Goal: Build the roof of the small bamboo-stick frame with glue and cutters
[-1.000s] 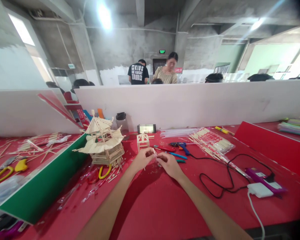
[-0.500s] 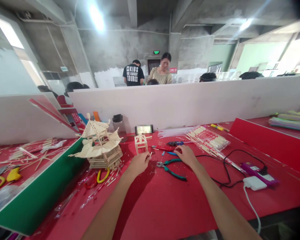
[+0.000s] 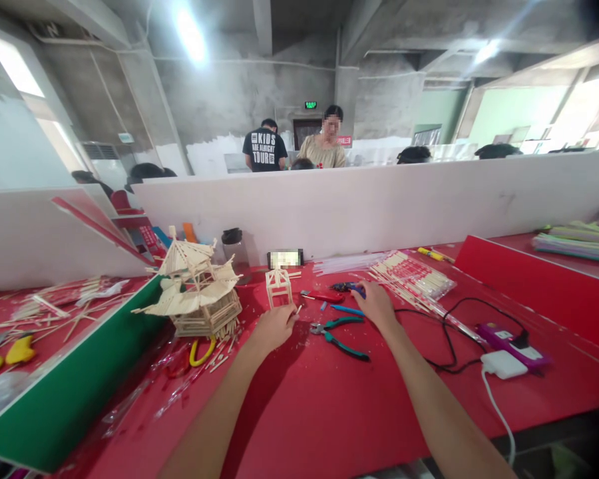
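My left hand [image 3: 274, 327] is closed, with the pale tip of a short wooden stick [image 3: 298, 309] poking from its fingertips. Just behind it stands a small open frame of wooden sticks [image 3: 278, 287]. My right hand [image 3: 378, 306] has its fingers round the handle end of a dark blue-and-black tool [image 3: 343, 287], whose kind I cannot make out. Red-handled pliers [image 3: 324, 297] and a blue pen-like stick [image 3: 347, 310] lie close by. Green-and-black cutting pliers [image 3: 337, 332] rest with handles spread, between my hands.
A tiered stick pavilion [image 3: 199, 293] stands at left, beside yellow-handled scissors [image 3: 202, 350] and a green board [image 3: 74, 379]. Packed sticks [image 3: 412, 276] lie back right. A black cable runs to a purple power strip [image 3: 512, 346] with a white plug. A white partition [image 3: 359, 206] closes the back.
My right hand has moved slightly up, from the blue pen-like stick to the dark blue-and-black tool, and closed on its handle. My left hand keeps its short stick in nearly the same place.
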`<state>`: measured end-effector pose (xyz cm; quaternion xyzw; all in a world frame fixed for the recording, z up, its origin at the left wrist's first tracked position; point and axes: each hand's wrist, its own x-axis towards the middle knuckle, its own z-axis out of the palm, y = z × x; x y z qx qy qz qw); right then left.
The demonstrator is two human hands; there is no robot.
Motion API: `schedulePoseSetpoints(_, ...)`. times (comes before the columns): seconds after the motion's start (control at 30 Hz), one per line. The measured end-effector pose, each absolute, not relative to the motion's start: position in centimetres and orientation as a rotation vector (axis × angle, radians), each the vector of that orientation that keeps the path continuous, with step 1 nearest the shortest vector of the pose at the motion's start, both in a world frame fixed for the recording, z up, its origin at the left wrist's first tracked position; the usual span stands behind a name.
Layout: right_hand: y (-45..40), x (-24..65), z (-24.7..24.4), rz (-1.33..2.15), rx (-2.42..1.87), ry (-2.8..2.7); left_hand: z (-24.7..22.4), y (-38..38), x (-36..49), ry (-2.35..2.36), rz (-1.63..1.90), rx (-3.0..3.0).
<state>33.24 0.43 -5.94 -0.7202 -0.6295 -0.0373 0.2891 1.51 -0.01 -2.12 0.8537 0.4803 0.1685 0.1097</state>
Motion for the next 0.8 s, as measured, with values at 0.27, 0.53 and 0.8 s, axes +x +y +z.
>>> schedulePoseSetpoints(0.27,1.4,34.5,-6.7,0.157,-2.333,-1.582,-1.8,-0.2,1.6,1.369,0.499,2.532)
schedulePoseSetpoints(0.53,1.7,35.4,-6.1,0.262,-1.94,-1.269,-1.9,-0.4,2.1,1.217,0.71,2.367)
schedulePoseSetpoints(0.8,0.1,32.7,-3.9,0.734,-1.203,-1.293,-1.8,0.2,2.7,0.996,0.913,2.103)
